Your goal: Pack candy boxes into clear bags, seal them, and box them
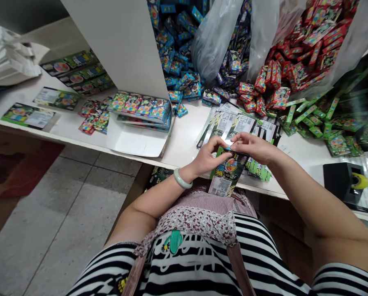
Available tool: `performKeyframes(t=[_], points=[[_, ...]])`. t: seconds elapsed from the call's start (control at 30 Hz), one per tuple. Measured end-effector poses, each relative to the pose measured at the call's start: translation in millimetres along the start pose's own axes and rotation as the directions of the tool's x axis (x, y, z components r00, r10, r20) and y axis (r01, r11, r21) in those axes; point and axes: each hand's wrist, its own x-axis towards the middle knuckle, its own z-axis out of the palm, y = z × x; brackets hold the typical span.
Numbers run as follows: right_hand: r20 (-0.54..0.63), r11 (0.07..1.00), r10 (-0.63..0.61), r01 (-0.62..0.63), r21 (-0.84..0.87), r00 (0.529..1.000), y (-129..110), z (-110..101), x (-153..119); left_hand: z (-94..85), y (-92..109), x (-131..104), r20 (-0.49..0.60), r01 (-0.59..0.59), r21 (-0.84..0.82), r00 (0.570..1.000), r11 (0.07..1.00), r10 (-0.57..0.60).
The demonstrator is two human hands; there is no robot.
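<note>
Close to my body, at the table's front edge, is a black-and-green printed carton (228,170) with colourful lettering and a white label panel. My left hand (211,155), with a pale green bangle on its wrist, pinches the carton's upper end between thumb and fingers. Fingers curled in, my right hand (252,147) meets it at that same end. A bit of blue, too small to make out, shows between the fingertips. Under and behind the hands lie several flat printed cartons (225,122), overlapping in a fanned stack.
Small blue boxes (179,61), purple boxes (234,59), red boxes (313,49) and green boxes (313,115) are heaped along the back, partly in plastic bags. A white open box (134,142) with filled packs stands at left. At right sits a black tape dispenser (341,181).
</note>
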Motion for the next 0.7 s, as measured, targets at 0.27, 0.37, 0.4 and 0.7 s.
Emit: performKeyframes(t=[0.27, 0.37, 0.4, 0.7], points=[[0.1, 0.986, -0.007, -0.009, 0.164, 0.995, 0.9, -17.6, -9.2, -55.6, 41.5, -40.1, 0.065, 0.026, -0.125, 0.998, 0.992, -0.018], [-0.078, 0.986, -0.135, 0.141, 0.085, 0.988, 7.6, -30.8, -6.1, -129.5, 75.9, -35.0, -0.368, -0.288, 0.213, 0.862, 0.934, 0.35], [-0.121, 0.985, -0.158, 0.165, 0.057, 0.98, 11.3, -32.8, -3.2, -155.1, 82.9, -29.9, -0.439, -0.32, 0.364, 0.769, 0.875, 0.464], [-0.044, 0.98, -0.09, 0.08, -0.183, 0.995, 43.9, -5.4, 10.1, -248.0, 13.9, 13.8, -0.117, 0.008, 0.951, 0.934, 0.308, 0.338]])
